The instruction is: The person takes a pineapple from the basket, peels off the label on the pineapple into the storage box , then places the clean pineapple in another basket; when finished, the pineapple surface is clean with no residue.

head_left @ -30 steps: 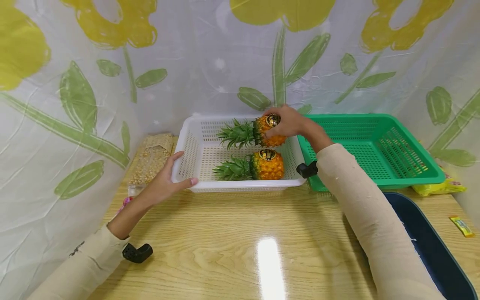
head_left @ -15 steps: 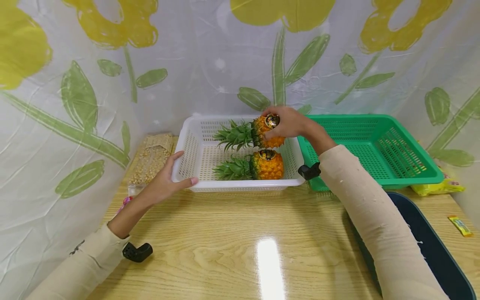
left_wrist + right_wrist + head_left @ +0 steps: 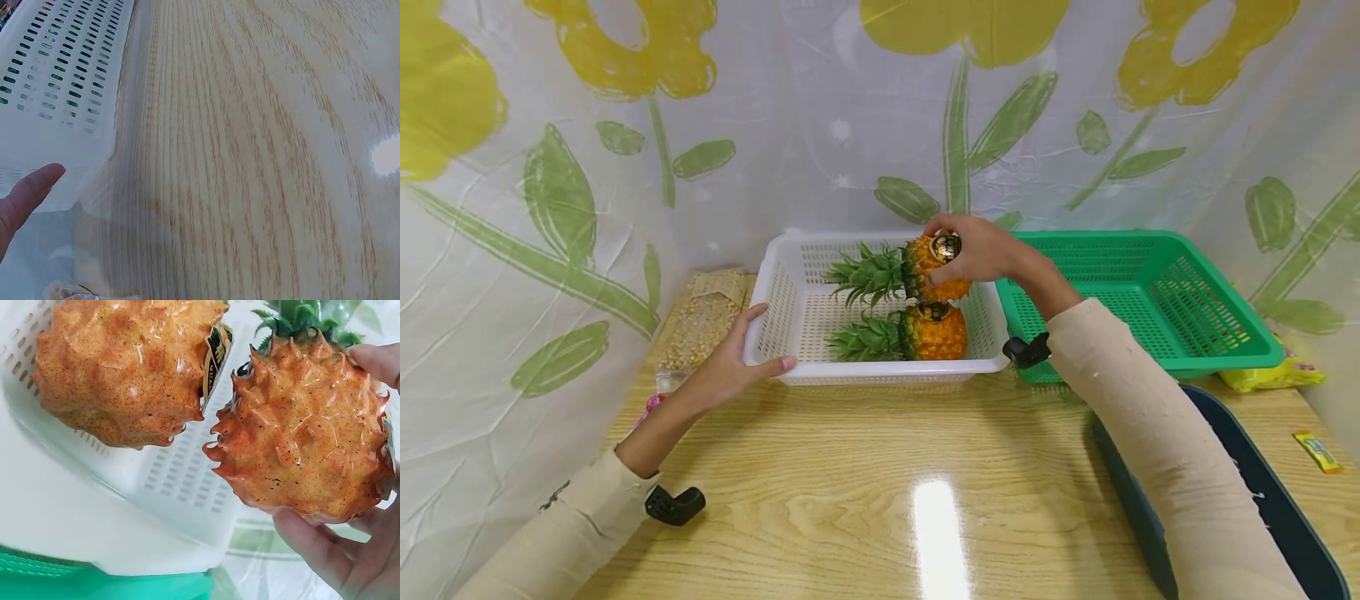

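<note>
Two small pineapples lie sideways in a white slotted plastic basket (image 3: 880, 367), their leafy crowns pointing left. My right hand (image 3: 976, 248) grips the rear pineapple (image 3: 300, 431) around its orange body from above, thumb on the near side. A black and gold label shows on it between the fingers. The front pineapple (image 3: 942, 335) rests near the basket's front wall, with the held one close behind it. My left hand (image 3: 727, 364) spans the basket's front left corner, thumb straight along the front rim and fingers by the left side; in the left wrist view its thumb (image 3: 39, 184) touches the white wall.
A green basket (image 3: 1150, 367) stands against the white one's right side. A dark blue tray (image 3: 1217, 408) sits in front, partly under my right sleeve. A bag of kernels (image 3: 700, 321) lies at left. A yellow packet (image 3: 1273, 377) and small yellow wrapper (image 3: 1318, 452) are at right.
The rear pineapple in my right hand has shifted slightly left and nearer the front one, now overlapping its label. My left hand has stayed at the basket corner.
</note>
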{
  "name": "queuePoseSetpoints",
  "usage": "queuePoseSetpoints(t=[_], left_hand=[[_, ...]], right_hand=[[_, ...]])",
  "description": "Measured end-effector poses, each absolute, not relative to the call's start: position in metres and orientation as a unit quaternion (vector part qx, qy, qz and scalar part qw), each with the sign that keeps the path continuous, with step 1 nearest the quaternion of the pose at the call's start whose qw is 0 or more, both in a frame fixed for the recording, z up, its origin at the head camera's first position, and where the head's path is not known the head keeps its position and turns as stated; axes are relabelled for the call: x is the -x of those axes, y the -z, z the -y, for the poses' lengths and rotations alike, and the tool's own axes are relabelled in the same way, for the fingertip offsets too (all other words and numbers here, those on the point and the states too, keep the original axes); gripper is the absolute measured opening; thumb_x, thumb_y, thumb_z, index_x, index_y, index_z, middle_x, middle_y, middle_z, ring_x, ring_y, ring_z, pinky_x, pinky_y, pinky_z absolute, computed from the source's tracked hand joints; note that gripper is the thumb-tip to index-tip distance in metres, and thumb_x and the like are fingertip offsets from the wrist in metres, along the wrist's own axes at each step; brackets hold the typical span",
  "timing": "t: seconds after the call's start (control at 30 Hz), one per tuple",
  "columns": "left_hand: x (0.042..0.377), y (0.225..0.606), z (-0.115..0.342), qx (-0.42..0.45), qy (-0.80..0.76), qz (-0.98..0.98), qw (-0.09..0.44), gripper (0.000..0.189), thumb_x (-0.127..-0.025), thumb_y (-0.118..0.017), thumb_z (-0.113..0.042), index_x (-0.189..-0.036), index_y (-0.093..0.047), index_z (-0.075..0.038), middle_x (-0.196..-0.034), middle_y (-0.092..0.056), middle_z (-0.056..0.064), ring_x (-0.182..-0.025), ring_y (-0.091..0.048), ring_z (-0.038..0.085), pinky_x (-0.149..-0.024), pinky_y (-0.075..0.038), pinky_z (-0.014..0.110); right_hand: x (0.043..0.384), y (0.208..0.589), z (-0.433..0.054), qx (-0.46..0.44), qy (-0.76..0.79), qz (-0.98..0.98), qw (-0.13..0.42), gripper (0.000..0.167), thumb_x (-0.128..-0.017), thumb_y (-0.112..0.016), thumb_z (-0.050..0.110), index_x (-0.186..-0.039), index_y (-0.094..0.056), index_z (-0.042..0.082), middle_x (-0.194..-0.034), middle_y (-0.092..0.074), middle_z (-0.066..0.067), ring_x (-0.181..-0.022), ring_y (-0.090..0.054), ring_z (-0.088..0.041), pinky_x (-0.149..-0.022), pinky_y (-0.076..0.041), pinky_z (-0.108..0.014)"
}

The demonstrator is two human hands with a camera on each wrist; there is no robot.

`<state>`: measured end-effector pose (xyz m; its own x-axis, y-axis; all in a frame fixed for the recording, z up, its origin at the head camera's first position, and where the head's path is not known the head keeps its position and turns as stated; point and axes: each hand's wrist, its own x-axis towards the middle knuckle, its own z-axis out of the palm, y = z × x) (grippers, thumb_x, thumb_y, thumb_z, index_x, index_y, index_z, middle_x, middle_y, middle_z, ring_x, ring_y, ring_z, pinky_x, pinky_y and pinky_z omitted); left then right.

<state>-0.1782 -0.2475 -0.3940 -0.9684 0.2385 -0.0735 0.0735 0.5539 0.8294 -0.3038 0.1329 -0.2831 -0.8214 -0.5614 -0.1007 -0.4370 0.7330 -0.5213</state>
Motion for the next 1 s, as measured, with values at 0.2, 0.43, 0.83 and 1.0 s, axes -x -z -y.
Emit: queuePoseSetpoints(t=[0.2,0.43,0.83,1.0], left_hand=[[0.179,0.395,0.247,-0.087,-0.463,-0.878,0.087,0.104,-0.089,-0.074,-0.042,-0.162,-0.003,-0.022,-0.160,-0.020,0.031,-0.141,-0.035,0.051,-0.110,-0.030,0.070],[0.179,0.394,0.247,-0.082,-0.456,-0.882,0.087,0.104,-0.090,-0.073,-0.045,-0.162,-0.003,-0.022,-0.162,-0.016,0.030,-0.144,-0.028,0.052,-0.111,-0.028,0.072],[0.179,0.395,0.247,-0.084,-0.457,-0.881,0.091,0.104,-0.090,-0.073,-0.046,-0.162,-0.002,-0.022,-0.163,-0.013,0.029,-0.146,-0.022,0.052,-0.112,-0.024,0.073],[0.179,0.394,0.248,-0.086,-0.462,-0.878,0.092,0.105,-0.090,-0.073,-0.044,-0.162,-0.001,-0.022,-0.161,-0.017,0.031,-0.143,-0.030,0.052,-0.111,-0.028,0.071]], right_hand=[[0.296,0.281,-0.134,0.279,0.239,-0.923,0.114,0.071,-0.081,-0.081,0.041,-0.140,-0.051,0.015,-0.153,-0.043,-0.010,-0.143,-0.037,-0.034,-0.112,-0.036,-0.056],[0.286,0.274,-0.137,0.285,0.248,-0.920,0.102,0.069,-0.082,-0.081,0.037,-0.139,-0.052,0.014,-0.151,-0.045,-0.010,-0.141,-0.039,-0.033,-0.112,-0.036,-0.056],[0.267,0.260,-0.141,0.306,0.254,-0.914,0.085,0.072,-0.080,-0.083,0.039,-0.139,-0.052,0.014,-0.145,-0.049,-0.008,-0.134,-0.045,-0.029,-0.108,-0.040,-0.054],[0.253,0.256,-0.140,0.323,0.254,-0.908,0.082,0.070,-0.080,-0.084,0.036,-0.138,-0.053,0.013,-0.143,-0.051,-0.008,-0.132,-0.047,-0.029,-0.106,-0.042,-0.053]])
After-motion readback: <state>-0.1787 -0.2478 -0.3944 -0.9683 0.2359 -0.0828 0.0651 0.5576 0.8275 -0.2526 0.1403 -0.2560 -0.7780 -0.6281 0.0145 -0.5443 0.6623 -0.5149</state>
